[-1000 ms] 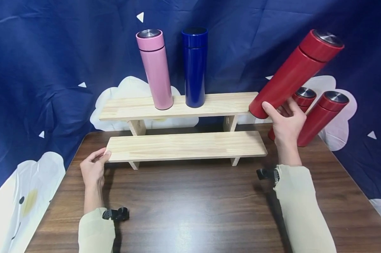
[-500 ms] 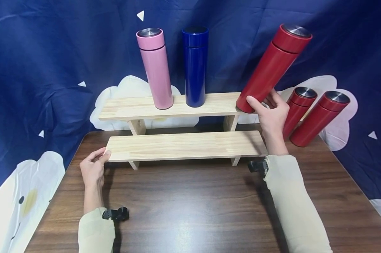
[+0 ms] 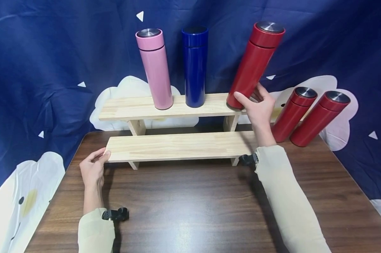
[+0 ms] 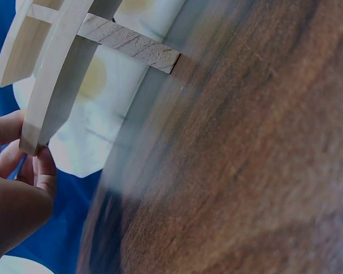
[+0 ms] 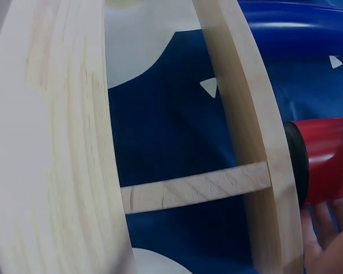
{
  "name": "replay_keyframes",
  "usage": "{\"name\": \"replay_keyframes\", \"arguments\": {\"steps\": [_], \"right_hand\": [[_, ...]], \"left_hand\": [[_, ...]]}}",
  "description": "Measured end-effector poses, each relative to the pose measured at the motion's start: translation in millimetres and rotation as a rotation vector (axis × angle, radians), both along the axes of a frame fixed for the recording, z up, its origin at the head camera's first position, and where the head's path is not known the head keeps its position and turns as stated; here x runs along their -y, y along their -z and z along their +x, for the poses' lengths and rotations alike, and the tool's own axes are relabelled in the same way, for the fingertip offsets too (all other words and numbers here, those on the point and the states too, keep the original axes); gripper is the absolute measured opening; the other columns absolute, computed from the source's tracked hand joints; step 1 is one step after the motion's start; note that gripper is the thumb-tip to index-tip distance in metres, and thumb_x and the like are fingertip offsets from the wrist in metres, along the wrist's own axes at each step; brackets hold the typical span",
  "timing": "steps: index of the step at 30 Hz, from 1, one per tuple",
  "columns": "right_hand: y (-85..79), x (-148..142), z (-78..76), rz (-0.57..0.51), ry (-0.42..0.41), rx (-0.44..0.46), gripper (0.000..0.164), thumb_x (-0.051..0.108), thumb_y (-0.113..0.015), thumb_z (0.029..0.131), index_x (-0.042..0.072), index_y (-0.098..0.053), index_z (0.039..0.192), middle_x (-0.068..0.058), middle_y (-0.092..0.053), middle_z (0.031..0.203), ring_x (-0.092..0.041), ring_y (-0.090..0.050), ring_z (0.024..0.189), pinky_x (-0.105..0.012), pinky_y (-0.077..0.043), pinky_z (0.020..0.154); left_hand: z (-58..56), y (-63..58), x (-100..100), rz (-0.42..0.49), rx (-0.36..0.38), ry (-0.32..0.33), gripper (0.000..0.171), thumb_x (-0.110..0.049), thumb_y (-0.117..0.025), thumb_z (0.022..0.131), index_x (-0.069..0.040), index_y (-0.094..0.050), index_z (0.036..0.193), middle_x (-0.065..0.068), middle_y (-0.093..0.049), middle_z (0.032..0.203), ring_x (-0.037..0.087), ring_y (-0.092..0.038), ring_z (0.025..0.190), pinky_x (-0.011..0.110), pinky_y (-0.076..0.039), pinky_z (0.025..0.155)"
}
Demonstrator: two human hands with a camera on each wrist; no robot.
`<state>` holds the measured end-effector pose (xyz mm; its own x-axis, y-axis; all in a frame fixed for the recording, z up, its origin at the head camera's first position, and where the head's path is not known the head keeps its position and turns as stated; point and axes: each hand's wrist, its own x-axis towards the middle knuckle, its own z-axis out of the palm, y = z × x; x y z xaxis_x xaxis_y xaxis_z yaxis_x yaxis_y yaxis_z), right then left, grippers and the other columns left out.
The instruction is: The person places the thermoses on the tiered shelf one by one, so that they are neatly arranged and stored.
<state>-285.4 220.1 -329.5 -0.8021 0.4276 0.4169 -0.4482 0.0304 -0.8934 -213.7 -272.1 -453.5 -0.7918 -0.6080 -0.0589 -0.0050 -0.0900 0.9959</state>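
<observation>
Red bottle (image 3: 252, 68) was over by the right end of the upper board (image 3: 124, 107), couldn't tell from where I stood if its base touched, right hand (image 3: 260, 109) wrapped round its lower part, left hand (image 3: 93, 171) pinching the left edge of the lower board (image 3: 184, 147).

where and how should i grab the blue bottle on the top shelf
Probably mid-body: wrap a hand round the blue bottle below its upper seam, coming from the front. It stands upright on the upper shelf, a straight, smooth cylinder, and the pink bottle and the red bottle in the right hand flank it, leaving the front open.
</observation>
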Motion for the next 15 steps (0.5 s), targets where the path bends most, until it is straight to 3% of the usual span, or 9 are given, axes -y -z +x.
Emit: {"name": "replay_keyframes", "arguments": {"steps": [15], "right_hand": [[-3.2, 11, -16.7, 0.134, -0.001, 0.120, 0.068, 0.021, -0.092, 0.072, 0.013, -0.066, 0.135, -0.011, -0.069, 0.125, -0.021, -0.066, 0.109, -0.028, -0.051, 0.097]], "left_hand": [[-1.2, 1.7, 2, 0.005, 0.000, 0.000, 0.028, 0.005, -0.081, 0.081, 0.001, -0.077, 0.108, -0.003, -0.068, 0.084, 0.010, -0.062, 0.081, 0.013, -0.051, 0.069]]}}
